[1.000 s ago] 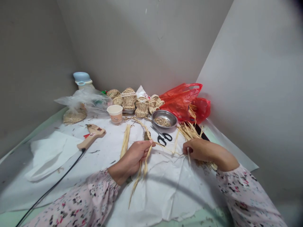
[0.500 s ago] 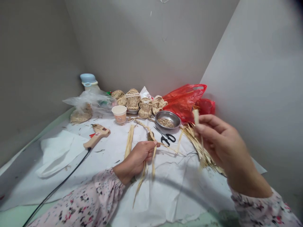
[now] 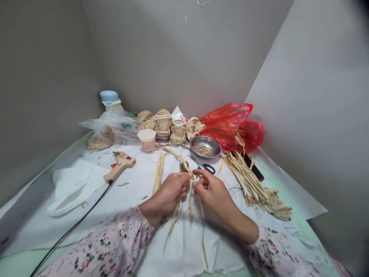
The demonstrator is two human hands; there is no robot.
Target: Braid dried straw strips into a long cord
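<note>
**Pinching Up Close**

The left hand (image 3: 170,191) and the right hand (image 3: 212,191) are sitting close together, and both are closed. Their fingers (image 3: 198,179) are pinching thin straw strands (image 3: 190,200) between them. The hands are probably holding on so tightly because thin straw can slip away easily. The long ends are hanging down over a white paper sheet (image 3: 221,256).

A twisted straw cord (image 3: 175,155) is running up from the hands and lying on the paper, away from the person. Just past it, the scissors (image 3: 205,167) are resting with their handles out, maybe to be easy to grab. A steel bowl (image 3: 205,148) is holding small straw bits, perhaps to keep them together.

A big pile of straw strips (image 3: 248,181) is lying to the right, and a smaller bunch of flat strips (image 3: 158,179) is lying to the left, both close to the hands. A hot glue gun (image 3: 119,165) is resting farther left, with its black cord (image 3: 72,227) trailing toward the person. Small woven straw sandals (image 3: 163,122) are standing in a group at the back, beside a red plastic bag (image 3: 227,125).
</note>
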